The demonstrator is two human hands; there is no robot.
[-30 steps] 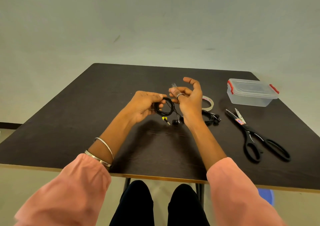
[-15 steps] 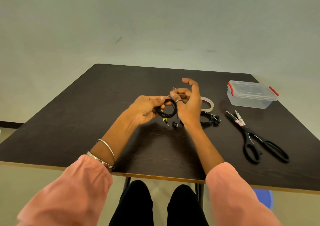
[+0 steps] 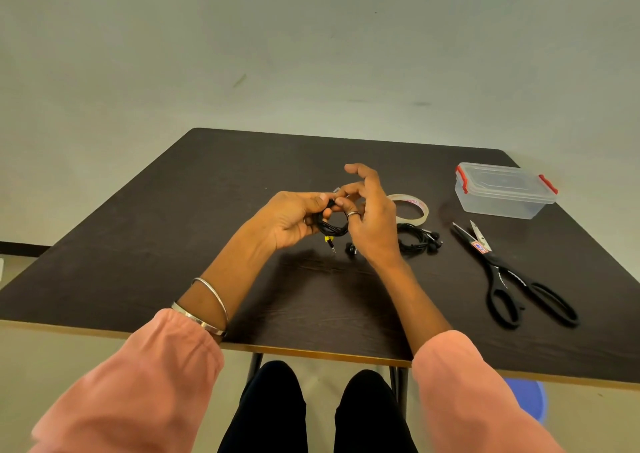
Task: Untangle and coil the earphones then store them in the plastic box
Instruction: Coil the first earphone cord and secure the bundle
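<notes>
Since the earlier frames the two hands have drawn closer together, and the right hand's thumb and bent fingers now meet the left thumb at the top of the cable loop, where before there was a small gap. Nearest the front edge of the dark table (image 3: 138,251), the forearms come up out of pink sleeves (image 3: 149,376), the left wrist wearing two metal bangles (image 3: 211,300). Above the middle of the table the left hand (image 3: 294,217) curls its fingers and thumb round a small black coil of earphones (image 3: 330,227), whose yellow-banded plug (image 3: 330,243) hangs below it. The right hand (image 3: 372,217), a ring on one finger, pinches the same coil at its top, with the index finger raised free. Just right of that hand a second bundle of black earphones (image 3: 417,237) lies on the table, and a roll of clear tape (image 3: 412,208) sits just behind it. Toward the right edge lie black-handled scissors (image 3: 512,279), blades parted. Near the far right corner stands the clear plastic box (image 3: 504,191), its lid on, red clips at both ends.
</notes>
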